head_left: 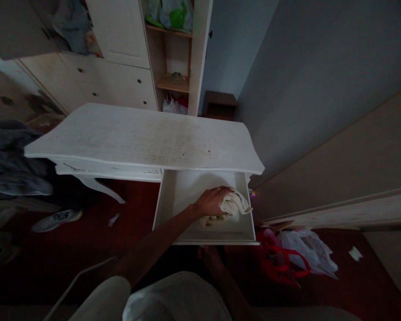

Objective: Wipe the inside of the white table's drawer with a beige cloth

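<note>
A white table (143,133) has its right-hand drawer (187,187) pulled out. Inside the drawer lies a crumpled cream cloth (234,206). My left hand (212,201) reaches into the drawer and its fingers are closed over the cloth, pressing it against the drawer's floor. My right hand (210,256) is in deep shadow just below the drawer's front edge; its fingers cannot be made out.
A red and white bag (287,254) lies on the dark red floor to the right of the drawer. A shoe (56,219) and dark clothes (10,160) lie to the left. A white wardrobe with open shelves (173,58) stands behind the table. A wall runs along the right.
</note>
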Demonstrator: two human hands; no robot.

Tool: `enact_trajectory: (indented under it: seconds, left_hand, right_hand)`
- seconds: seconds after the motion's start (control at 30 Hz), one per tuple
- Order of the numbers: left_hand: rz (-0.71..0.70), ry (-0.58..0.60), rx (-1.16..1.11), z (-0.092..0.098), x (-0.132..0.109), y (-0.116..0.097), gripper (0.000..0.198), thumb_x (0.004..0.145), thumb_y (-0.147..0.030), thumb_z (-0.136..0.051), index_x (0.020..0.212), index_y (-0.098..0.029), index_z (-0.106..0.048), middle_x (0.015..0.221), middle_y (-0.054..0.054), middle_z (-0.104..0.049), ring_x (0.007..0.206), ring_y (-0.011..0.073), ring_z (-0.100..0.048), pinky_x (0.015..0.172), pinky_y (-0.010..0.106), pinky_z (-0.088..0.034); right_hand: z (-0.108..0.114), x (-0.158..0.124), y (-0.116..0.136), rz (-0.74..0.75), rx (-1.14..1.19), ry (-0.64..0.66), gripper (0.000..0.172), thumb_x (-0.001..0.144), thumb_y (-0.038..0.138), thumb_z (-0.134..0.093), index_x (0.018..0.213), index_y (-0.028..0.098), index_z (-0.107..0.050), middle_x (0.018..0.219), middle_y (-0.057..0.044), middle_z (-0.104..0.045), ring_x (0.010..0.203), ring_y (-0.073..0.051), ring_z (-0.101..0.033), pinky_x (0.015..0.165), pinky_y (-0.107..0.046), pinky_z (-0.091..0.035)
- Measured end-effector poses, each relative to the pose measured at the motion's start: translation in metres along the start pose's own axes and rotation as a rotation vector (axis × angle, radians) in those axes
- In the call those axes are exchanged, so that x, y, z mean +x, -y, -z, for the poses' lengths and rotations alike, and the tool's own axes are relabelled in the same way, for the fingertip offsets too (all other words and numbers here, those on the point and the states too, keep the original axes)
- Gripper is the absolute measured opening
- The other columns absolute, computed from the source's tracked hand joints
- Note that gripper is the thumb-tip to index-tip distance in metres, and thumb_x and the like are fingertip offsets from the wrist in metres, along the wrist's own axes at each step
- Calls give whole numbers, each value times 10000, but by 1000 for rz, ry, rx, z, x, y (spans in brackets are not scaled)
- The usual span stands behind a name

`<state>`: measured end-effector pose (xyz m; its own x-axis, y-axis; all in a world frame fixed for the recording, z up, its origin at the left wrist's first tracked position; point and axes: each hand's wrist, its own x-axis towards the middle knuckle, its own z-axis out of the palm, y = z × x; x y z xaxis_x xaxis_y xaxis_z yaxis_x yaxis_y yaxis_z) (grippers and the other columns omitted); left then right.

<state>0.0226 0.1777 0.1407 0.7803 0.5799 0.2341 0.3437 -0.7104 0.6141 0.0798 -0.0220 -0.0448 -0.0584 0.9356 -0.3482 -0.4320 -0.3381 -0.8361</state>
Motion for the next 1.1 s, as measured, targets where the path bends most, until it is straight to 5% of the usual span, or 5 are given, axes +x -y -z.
enact_trajectory:
  seconds: [0.23,0.43,0.67,0.9,1.1]
  left_hand:
    - [-182,-421,80,109,-6,2,885,668,-454,-758,1425,-244,-351,1407,113,-514,1292,285,-497,1076,425,-434]
    - [68,-689,350,178,31,66,793,744,-480,-709,1407,-228,-355,1460,126,-423,1379,318,-375,1131,468,-352]
    - [265,-563,313,161,32,153,861,779,-582,-640,1409,-85,-326,1439,255,-406,1388,371,-342,1137,523,-297]
    - [294,-757,219,172,-17,179,457,963,-485,-326,1181,-157,-558,1258,155,-583,1245,235,-502,1095,402,-375]
    - [421,-658,222,173,-24,181,276,851,-200,-355,915,-181,-622,1019,96,-681,1007,205,-611,954,339,-461]
  right_hand:
    - [-5,1,8,-40,75,-21,487,667,677,-727,698,207,-603,578,20,-530,555,-131,-455,576,-284,-356]
    - [-13,-3,24,-54,71,9,450,704,650,-718,701,213,-615,560,26,-532,525,-127,-449,559,-285,-342]
    - [-21,-8,41,-37,-6,-7,461,731,637,-705,639,191,-635,550,6,-563,524,-127,-470,555,-283,-352]
    - [-17,-21,32,-185,322,35,435,703,619,-735,804,205,-646,655,3,-649,513,-130,-541,521,-264,-415]
    - [-14,-27,35,-174,234,41,397,669,335,-781,1014,177,-663,653,24,-646,496,-114,-538,480,-235,-422]
